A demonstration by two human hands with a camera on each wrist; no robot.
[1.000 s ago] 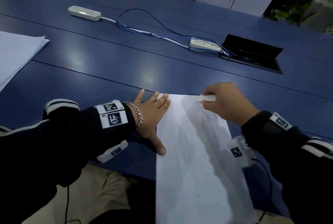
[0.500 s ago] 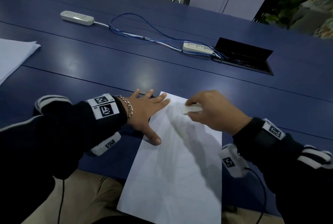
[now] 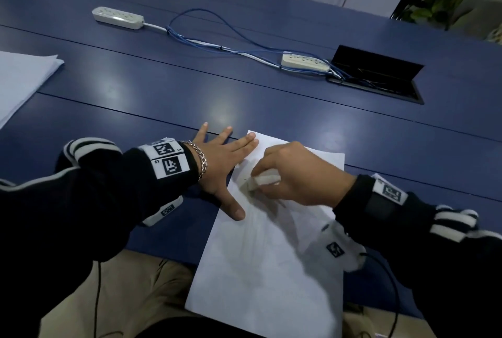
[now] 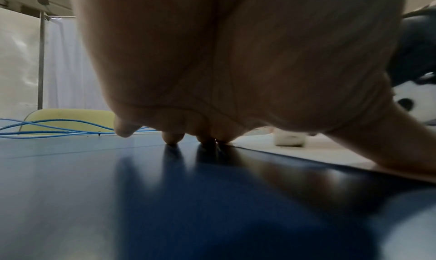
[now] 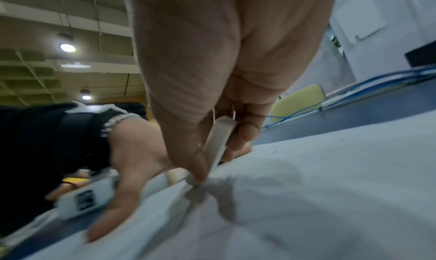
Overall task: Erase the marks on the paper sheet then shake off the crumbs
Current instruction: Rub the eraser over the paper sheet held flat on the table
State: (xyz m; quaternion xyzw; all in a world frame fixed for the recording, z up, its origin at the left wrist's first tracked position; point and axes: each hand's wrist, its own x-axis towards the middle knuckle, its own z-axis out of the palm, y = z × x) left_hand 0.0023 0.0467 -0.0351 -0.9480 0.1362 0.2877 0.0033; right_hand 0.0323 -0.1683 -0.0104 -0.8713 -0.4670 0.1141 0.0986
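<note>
White and slightly rumpled, the paper sheet (image 3: 274, 269) lies flat on the smooth, glossy blue table (image 3: 244, 87), its near end hanging past the table edge over my lap. I can read no writing on it; only a faint grey smudge shows under the eraser (image 3: 262, 181). My right hand (image 3: 296, 177) pinches that eraser, a small white rectangular block with soft, worn corners, between thumb and fingers, with one end pressed down onto the sheet near its left edge. From the right wrist view the eraser (image 5: 219, 139) looks thin and slab-like, tilted, its lower tip touching the paper (image 5: 306, 198).

My left hand (image 3: 222, 163) is spread flat, fingers straight; the thumb and forefinger tips rest on the sheet's left margin and the other fingers on bare table. A silver chain-link bracelet (image 3: 199, 159) circles that wrist. Black-and-white square coded tags (image 3: 169, 165) sit on both dark sleeve cuffs, with a tiny digit beside them that I cannot make out for sure.

Farther back, two white plastic power strips (image 3: 118, 17) are linked by looping blue cables (image 3: 217, 44), next to an open black cable hatch (image 3: 377, 76). A stack of white sheets (image 3: 21, 76) lies at far left.
</note>
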